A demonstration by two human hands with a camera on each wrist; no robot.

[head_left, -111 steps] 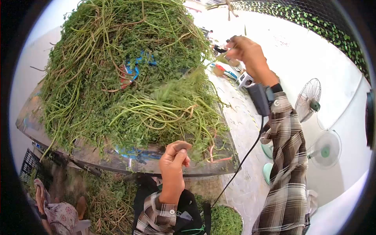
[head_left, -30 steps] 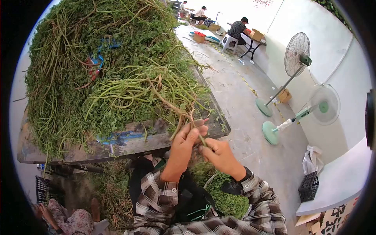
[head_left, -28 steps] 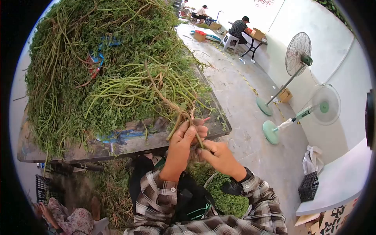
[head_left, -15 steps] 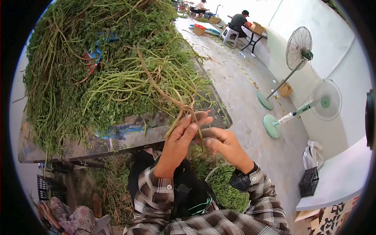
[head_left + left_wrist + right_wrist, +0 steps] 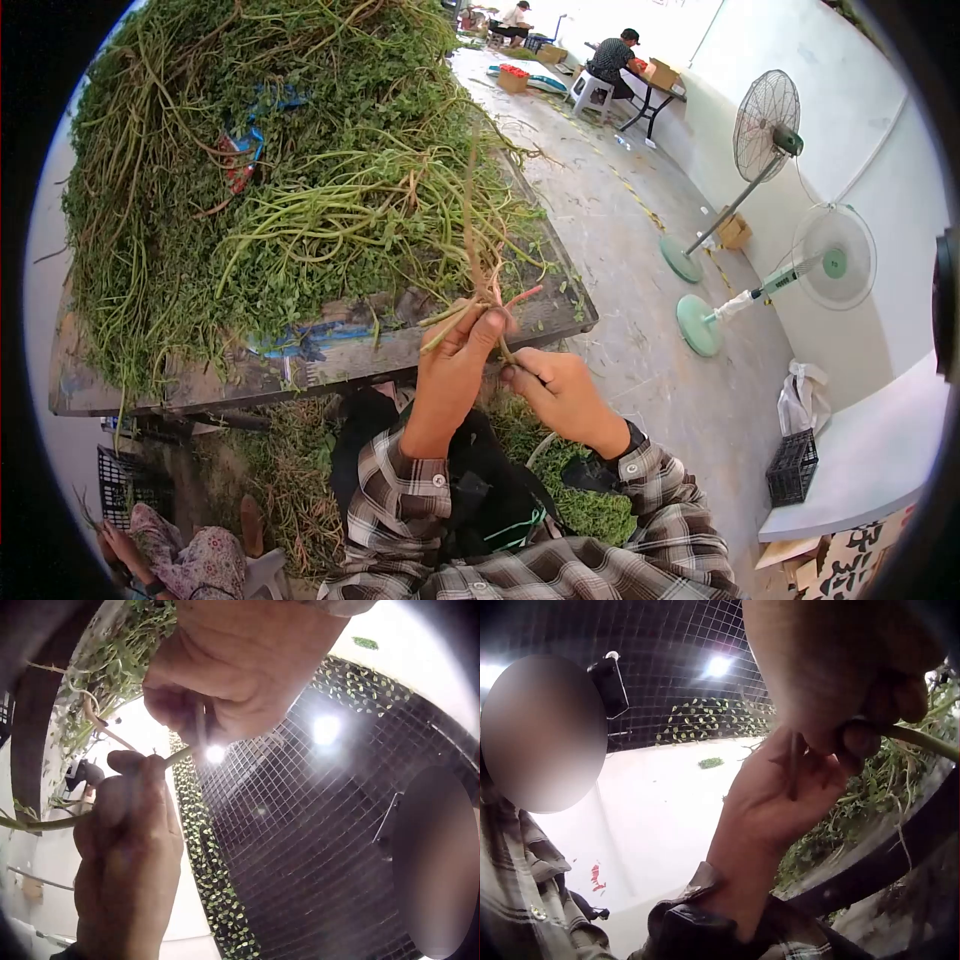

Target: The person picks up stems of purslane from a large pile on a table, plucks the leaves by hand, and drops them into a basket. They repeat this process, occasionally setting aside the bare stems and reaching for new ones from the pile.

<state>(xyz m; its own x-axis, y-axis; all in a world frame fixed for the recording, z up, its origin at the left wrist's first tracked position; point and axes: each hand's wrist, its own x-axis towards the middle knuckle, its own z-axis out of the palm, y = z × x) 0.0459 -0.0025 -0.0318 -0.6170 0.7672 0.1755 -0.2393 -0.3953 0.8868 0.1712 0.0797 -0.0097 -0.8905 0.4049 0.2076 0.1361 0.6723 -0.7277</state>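
My left hand (image 5: 448, 368) grips a branched plant stem (image 5: 470, 215) over the front edge of the table. Its long brown part points upright away from me, and a short green branch sticks out at the left. Just below, my right hand (image 5: 562, 392) pinches the stem's lower end between thumb and forefinger. In the left wrist view the green stem (image 5: 180, 756) runs between both hands. Curled fingers of the right hand (image 5: 840, 675) cover much of the grip in the right wrist view. A big heap of leafy green stems (image 5: 330, 215) lies behind the hands.
The heap covers most of the dark table (image 5: 340, 368). Below the hands stands a tub of green trimmings (image 5: 590, 500). Two fans, one with a wire cage (image 5: 768, 125), stand at right. Another person's patterned clothing (image 5: 200, 560) shows at lower left.
My right hand, earlier reaching far out to the right, came in beside the left hand. The brown stem, slanting left half a second ago, now stands upright. The right hand has shifted slightly along the lower end.
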